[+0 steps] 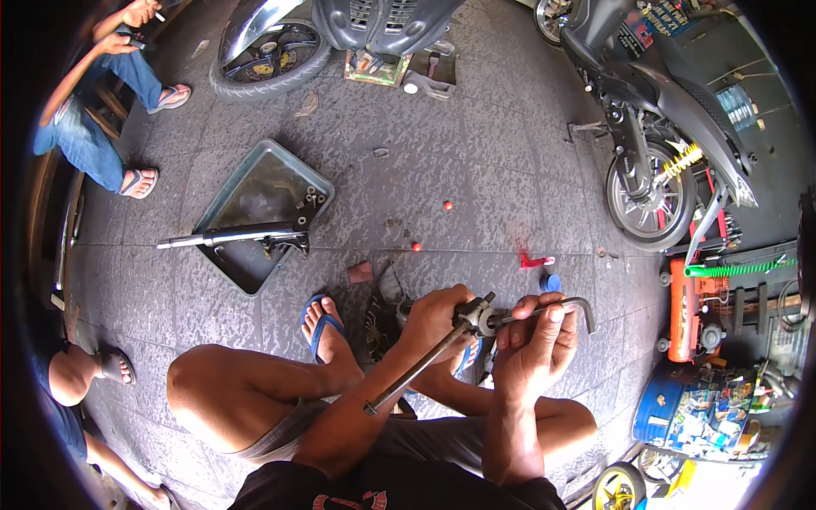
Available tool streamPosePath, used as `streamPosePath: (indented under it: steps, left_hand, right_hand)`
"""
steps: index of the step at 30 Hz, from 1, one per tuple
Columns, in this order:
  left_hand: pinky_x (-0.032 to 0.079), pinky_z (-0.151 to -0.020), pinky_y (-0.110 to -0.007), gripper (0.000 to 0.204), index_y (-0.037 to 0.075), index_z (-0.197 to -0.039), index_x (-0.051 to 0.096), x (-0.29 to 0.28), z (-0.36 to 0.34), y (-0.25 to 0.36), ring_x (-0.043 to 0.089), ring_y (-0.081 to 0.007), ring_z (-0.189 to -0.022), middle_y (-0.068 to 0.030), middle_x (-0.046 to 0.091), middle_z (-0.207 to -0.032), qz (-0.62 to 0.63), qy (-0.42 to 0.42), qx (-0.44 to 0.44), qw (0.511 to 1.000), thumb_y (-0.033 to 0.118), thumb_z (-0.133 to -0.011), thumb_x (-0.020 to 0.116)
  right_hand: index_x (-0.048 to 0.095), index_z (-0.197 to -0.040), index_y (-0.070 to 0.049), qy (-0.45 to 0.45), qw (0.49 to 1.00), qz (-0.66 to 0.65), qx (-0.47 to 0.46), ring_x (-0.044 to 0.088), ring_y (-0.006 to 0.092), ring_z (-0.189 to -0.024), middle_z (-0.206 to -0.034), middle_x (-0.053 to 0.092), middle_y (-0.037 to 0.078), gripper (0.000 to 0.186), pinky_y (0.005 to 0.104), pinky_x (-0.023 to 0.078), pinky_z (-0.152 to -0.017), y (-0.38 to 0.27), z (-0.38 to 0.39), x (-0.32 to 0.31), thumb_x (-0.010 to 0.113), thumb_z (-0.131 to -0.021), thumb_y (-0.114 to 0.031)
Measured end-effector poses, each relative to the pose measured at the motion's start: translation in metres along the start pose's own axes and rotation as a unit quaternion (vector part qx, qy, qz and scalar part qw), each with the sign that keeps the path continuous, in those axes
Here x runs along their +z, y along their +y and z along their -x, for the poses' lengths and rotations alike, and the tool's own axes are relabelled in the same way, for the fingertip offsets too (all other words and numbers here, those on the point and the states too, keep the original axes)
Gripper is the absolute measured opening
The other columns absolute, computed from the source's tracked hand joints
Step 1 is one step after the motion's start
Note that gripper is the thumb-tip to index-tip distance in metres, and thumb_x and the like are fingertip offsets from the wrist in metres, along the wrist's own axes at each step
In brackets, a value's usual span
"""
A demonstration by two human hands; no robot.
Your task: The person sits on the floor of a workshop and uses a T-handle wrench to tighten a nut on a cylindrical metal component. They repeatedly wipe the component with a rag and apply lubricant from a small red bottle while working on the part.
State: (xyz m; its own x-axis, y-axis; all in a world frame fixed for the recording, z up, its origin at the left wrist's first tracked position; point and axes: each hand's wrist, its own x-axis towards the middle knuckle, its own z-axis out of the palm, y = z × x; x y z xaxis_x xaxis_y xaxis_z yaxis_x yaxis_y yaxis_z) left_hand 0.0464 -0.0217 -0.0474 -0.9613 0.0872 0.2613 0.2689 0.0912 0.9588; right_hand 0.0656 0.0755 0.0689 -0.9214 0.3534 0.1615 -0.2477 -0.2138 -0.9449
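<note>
My left hand (pixel 438 323) grips a dark metal fitting (pixel 478 314) with a long rod (pixel 399 382) slanting from it toward the lower left, across my forearm. My right hand (pixel 540 353) holds a bent L-shaped metal bar, like a hex key (pixel 580 308), whose straight part runs into the fitting. Below the hands, between my sandalled feet, lie dark parts (pixel 381 327), partly hidden. A tray (pixel 255 157) to the front left holds nuts and has a metal tube (pixel 195 240) across it. A red tool (pixel 535 260) and a blue cap (pixel 549 281) lie beyond my right hand.
Motorbikes (pixel 642 102) stand ahead and right, near a parts box (pixel 431 72). An orange compressor (pixel 680 323) and blue drum (pixel 654 408) line the right. A seated person (pixel 127 85) and another person's leg (pixel 72 374) are at left. Small red balls (pixel 448 205) lie on the floor.
</note>
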Motion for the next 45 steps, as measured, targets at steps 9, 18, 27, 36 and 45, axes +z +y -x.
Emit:
streamPosePath:
  steps: [9,18,27,36,45]
  left_hand:
    - [0.049,-0.059,-0.034,0.035,0.006,-0.085,0.061,0.000,0.000,-0.002,0.063,-0.0221,-0.062,-0.0079,0.063,-0.071,0.006,0.002,0.001,1.000,0.021,-0.069,0.088]
    - [0.050,-0.063,-0.038,0.029,0.006,-0.087,0.060,0.000,-0.001,0.007,0.063,-0.0305,-0.067,-0.0115,0.060,-0.072,0.019,-0.015,-0.025,0.999,0.013,-0.067,0.079]
    - [0.050,-0.057,-0.034,0.034,0.005,-0.085,0.061,0.003,-0.004,0.009,0.065,-0.0230,-0.060,-0.0078,0.062,-0.068,-0.009,-0.005,0.003,1.000,0.021,-0.071,0.088]
    - [0.051,-0.059,-0.030,0.029,0.005,-0.085,0.058,-0.010,0.004,0.015,0.063,-0.0131,-0.061,-0.0058,0.064,-0.072,-0.017,-0.004,-0.005,1.000,0.010,-0.075,0.084]
    - [0.053,-0.061,-0.029,0.029,0.006,-0.087,0.058,-0.018,0.024,-0.001,0.067,-0.0154,-0.066,-0.0053,0.065,-0.073,0.037,0.000,-0.018,0.999,0.009,-0.075,0.084]
  right_hand:
    - [0.056,-0.107,-0.005,0.023,0.999,-0.028,-0.037,0.043,0.0065,-0.053,-0.085,0.063,0.012,0.019,0.0228,0.045,-0.045,0.000,0.005,0.001,0.052,-0.106,-0.023]
    - [0.057,-0.108,-0.008,0.075,0.994,-0.073,0.009,0.036,0.0035,-0.053,-0.085,0.062,0.006,0.018,0.0193,0.037,-0.044,0.000,0.001,0.000,0.053,-0.105,-0.025]
    - [0.056,-0.106,-0.007,0.137,0.966,-0.176,0.131,0.038,0.0044,-0.052,-0.085,0.061,0.006,0.019,0.0219,0.040,-0.043,0.003,-0.012,-0.016,0.052,-0.105,-0.025]
    - [0.061,-0.106,-0.003,0.085,0.813,-0.462,0.343,0.042,0.0050,-0.054,-0.089,0.065,0.006,0.023,0.0191,0.037,-0.044,0.040,-0.033,-0.055,0.047,-0.106,-0.022]
    - [0.060,-0.101,-0.007,0.295,0.824,-0.176,0.450,0.044,0.0094,-0.052,-0.080,0.062,0.004,0.009,0.0226,0.037,-0.044,0.277,-0.042,-0.171,0.052,-0.099,-0.011]
